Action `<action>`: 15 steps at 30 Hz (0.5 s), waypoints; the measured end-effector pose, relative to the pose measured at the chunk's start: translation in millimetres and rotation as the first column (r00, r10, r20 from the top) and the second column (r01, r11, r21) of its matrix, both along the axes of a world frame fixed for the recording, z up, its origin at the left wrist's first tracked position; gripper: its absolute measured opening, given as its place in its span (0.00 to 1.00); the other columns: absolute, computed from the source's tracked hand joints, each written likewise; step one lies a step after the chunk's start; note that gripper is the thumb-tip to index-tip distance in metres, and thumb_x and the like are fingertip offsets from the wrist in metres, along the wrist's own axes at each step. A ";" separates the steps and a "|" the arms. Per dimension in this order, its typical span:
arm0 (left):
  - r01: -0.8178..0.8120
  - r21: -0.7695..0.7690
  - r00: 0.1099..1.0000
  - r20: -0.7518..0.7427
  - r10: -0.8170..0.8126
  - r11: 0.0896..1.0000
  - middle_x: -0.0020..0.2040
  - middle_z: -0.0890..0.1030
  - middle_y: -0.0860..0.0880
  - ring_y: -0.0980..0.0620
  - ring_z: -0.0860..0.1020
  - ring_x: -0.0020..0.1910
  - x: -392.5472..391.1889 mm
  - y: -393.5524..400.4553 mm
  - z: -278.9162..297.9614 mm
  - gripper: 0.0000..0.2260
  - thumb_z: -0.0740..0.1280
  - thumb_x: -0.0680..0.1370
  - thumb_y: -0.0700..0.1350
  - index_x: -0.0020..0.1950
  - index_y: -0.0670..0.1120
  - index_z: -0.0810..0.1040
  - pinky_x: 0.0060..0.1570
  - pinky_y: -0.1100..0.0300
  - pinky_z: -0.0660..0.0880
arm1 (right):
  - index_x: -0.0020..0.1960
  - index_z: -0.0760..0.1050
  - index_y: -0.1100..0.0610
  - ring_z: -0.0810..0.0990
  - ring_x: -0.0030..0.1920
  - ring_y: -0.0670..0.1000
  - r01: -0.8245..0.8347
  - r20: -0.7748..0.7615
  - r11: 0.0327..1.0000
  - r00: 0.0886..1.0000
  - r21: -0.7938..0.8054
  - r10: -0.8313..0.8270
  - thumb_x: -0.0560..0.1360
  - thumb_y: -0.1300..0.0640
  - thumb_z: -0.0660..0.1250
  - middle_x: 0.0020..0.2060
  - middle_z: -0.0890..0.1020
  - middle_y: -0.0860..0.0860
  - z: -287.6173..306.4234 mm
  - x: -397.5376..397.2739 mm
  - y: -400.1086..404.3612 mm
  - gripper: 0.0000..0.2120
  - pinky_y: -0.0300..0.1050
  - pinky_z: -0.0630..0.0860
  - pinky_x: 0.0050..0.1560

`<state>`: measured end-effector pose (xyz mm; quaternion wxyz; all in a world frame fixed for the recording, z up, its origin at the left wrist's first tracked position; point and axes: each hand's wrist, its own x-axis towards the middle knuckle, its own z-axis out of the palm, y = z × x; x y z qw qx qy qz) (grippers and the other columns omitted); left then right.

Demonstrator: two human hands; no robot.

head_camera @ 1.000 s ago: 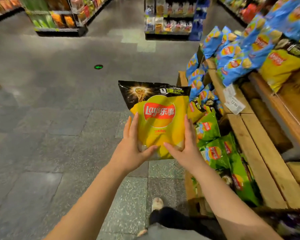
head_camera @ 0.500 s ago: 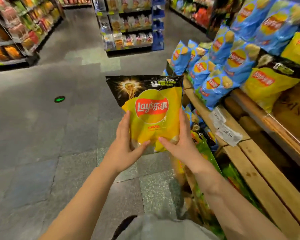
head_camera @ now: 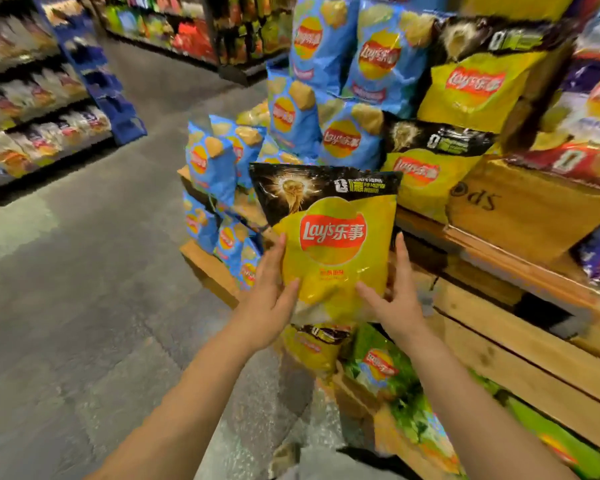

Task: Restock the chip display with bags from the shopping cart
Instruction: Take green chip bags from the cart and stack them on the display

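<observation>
I hold a yellow Lay's chip bag (head_camera: 329, 237) with a black top upright in front of me. My left hand (head_camera: 269, 299) grips its lower left edge, thumb on the front and fingers behind. My right hand (head_camera: 394, 296) grips the lower right edge the same way. The bag hangs in front of the stepped wooden chip display (head_camera: 520, 341). Matching yellow bags (head_camera: 426, 174) stand on the tier just behind and to the right of it. The shopping cart is out of view.
Blue Lay's bags (head_camera: 340, 140) fill the display's left end and upper tiers. Green and yellow bags (head_camera: 378, 365) lie in the low crate under my right arm. Store shelving (head_camera: 42, 109) lines the grey-tiled aisle (head_camera: 84, 289) on the left.
My view has swung right and up toward the display. The yellow bag has moved with both hands closer to the tier of matching yellow bags; the grip is unchanged.
</observation>
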<state>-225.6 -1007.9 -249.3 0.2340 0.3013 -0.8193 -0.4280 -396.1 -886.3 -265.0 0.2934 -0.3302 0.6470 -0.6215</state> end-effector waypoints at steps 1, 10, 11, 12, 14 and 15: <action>0.061 0.019 0.998 -0.007 -0.061 0.998 0.77 0.52 0.57 0.50 0.57 0.76 -15.9 -15.9 -2.2 0.30 0.56 0.76 0.61 0.68 0.76 0.39 0.74 0.45 0.58 | 0.66 0.48 0.24 0.67 0.69 0.47 0.088 0.023 0.996 0.996 0.000 -0.088 0.72 0.54 0.72 0.73 0.62 0.45 -0.2 -10.1 -4.0 0.42 0.43 0.74 0.61; 0.452 0.172 0.884 0.047 -0.466 0.875 0.75 0.46 0.61 0.58 0.51 0.75 -170.5 -89.3 -15.8 0.43 0.67 0.76 0.50 0.65 0.74 0.31 0.72 0.60 0.56 | 0.67 0.66 0.51 0.77 0.54 0.47 0.482 0.139 0.854 0.848 0.197 -0.511 0.75 0.63 0.68 0.56 0.78 0.48 -21.7 -106.7 -25.4 0.23 0.41 0.76 0.49; 0.471 0.181 0.873 0.048 -0.486 0.864 0.72 0.44 0.63 0.62 0.50 0.73 -186.0 -92.7 -16.7 0.43 0.67 0.77 0.48 0.64 0.72 0.32 0.69 0.65 0.56 | 0.63 0.67 0.49 0.77 0.51 0.44 0.492 0.149 0.848 0.840 0.199 -0.522 0.75 0.62 0.67 0.52 0.78 0.45 -22.9 -115.9 -28.9 0.20 0.36 0.75 0.45; 0.481 0.190 0.866 0.051 -0.498 0.856 0.71 0.44 0.64 0.64 0.50 0.72 -199.8 -95.9 -18.8 0.43 0.67 0.78 0.46 0.63 0.70 0.32 0.66 0.69 0.56 | 0.61 0.67 0.49 0.77 0.49 0.42 0.496 0.155 0.846 0.836 0.198 -0.526 0.76 0.62 0.67 0.50 0.77 0.42 -25.5 -124.8 -31.9 0.18 0.34 0.74 0.42; 0.492 0.225 0.857 0.045 -0.513 0.841 0.71 0.46 0.64 0.62 0.52 0.72 -223.6 -102.0 -26.9 0.43 0.67 0.78 0.42 0.63 0.69 0.32 0.63 0.72 0.58 | 0.60 0.67 0.49 0.76 0.49 0.42 0.515 0.158 0.829 0.820 0.220 -0.551 0.76 0.62 0.67 0.49 0.76 0.41 -32.3 -138.2 -37.3 0.17 0.35 0.74 0.44; 0.501 0.249 0.852 0.029 -0.523 0.829 0.73 0.51 0.62 0.59 0.57 0.73 -234.2 -105.8 -33.0 0.43 0.66 0.78 0.40 0.64 0.69 0.32 0.63 0.71 0.61 | 0.60 0.67 0.48 0.77 0.50 0.44 0.517 0.153 0.820 0.815 0.244 -0.559 0.76 0.61 0.68 0.49 0.77 0.42 -38.4 -144.4 -40.8 0.17 0.38 0.74 0.47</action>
